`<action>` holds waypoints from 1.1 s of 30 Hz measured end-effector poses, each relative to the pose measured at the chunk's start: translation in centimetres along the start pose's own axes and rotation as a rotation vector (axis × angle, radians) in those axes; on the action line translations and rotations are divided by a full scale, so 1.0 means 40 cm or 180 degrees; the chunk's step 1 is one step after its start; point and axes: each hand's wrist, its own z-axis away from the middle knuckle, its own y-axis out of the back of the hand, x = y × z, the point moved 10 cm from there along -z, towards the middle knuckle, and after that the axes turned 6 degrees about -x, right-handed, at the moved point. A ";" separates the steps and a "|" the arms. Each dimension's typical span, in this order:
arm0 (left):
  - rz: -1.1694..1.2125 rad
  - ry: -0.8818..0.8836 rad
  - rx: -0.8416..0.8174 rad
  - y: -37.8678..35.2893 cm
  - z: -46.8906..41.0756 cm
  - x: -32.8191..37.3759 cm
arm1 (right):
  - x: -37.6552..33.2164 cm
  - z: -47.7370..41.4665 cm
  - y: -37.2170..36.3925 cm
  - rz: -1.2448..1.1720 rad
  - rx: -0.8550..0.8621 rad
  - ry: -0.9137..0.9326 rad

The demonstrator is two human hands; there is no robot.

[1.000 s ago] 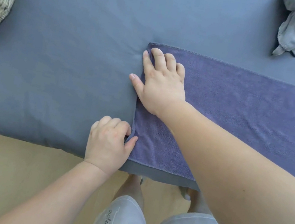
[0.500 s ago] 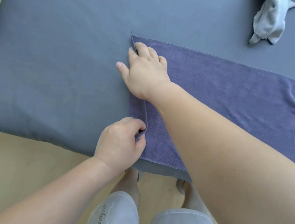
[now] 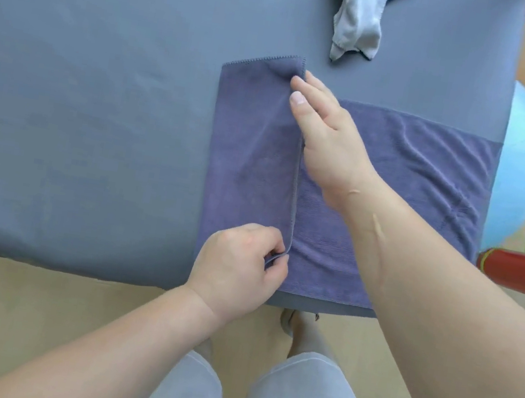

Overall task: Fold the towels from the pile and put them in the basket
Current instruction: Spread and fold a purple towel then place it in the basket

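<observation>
Since the left end of the towel (image 3: 414,175), flat on the bed (image 3: 96,101) a moment ago, now lies turned over to the right as a flap, the first fold looks to be under way, with much of the cloth to the right not yet covered. The towel sits on the near right part of the bed, its right end reaching the bed's right edge. The left hand (image 3: 239,264) pinches the flap's near corner, fingers curled tight around the hem. The right hand (image 3: 330,140) is at the flap's far corner, its fingers (image 3: 297,97) almost straight, tips against the bunched cloth; I cannot tell whether they pinch it or only touch it. A pale towel (image 3: 356,23) lies crumpled at the far side, unfolded. No basket is in view, so putting away seems some way off.
</observation>
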 end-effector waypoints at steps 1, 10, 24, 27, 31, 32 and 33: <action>0.0006 -0.0058 -0.0031 -0.022 -0.009 0.032 | 0.013 0.015 0.035 -0.0078 -0.0006 -0.0018; 0.0087 -0.0179 -0.0320 -0.193 -0.064 0.263 | 0.088 0.129 0.324 -0.0516 0.0153 -0.0012; -0.0119 0.0539 -0.0798 -0.369 -0.115 0.282 | 0.203 0.131 0.444 -0.0297 0.0112 -0.0284; -0.0004 0.0306 -0.0488 -0.338 -0.111 0.325 | 0.174 0.150 0.480 -0.0248 0.0350 -0.0117; 0.0083 0.0253 -0.0673 -0.380 -0.116 0.326 | 0.195 0.155 0.528 0.0114 0.0700 -0.0114; 0.0095 0.0320 -0.0853 -0.402 -0.120 0.317 | 0.203 0.153 0.534 0.0461 0.0743 -0.0114; 0.0096 0.0427 -0.1038 -0.424 -0.122 0.304 | 0.212 0.148 0.534 0.1021 0.0721 -0.0135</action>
